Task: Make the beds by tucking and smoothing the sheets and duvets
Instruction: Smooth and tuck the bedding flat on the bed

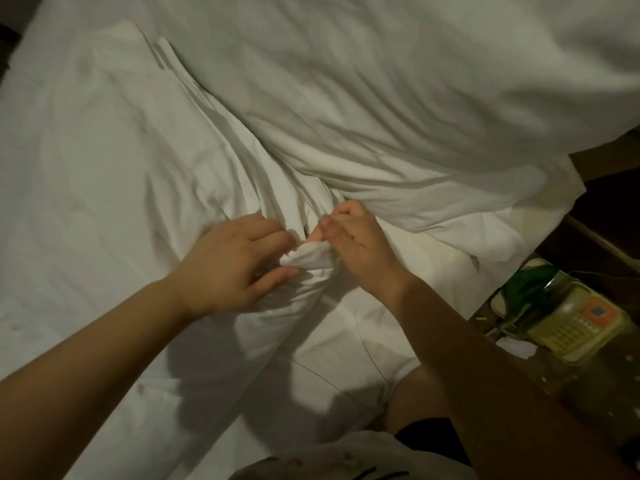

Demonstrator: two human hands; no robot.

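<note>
A white duvet (114,161) lies across the bed, bunched into long folds that run toward the middle. My left hand (228,265) and my right hand (356,244) meet at one gathered corner of it (308,261). Each hand pinches that bunched corner between thumb and fingers, the left from the left side, the right from the right. A rumpled white sheet or second duvet (398,98) fills the upper right of the bed. The flat bed sheet (349,327) shows below my right wrist.
A dark wooden bedside table (554,386) stands at the right, carrying a beige telephone (575,327) and some green items (530,289). The bed's edge runs along the lower right by my knee (419,396). A dark gap shows at the top left corner.
</note>
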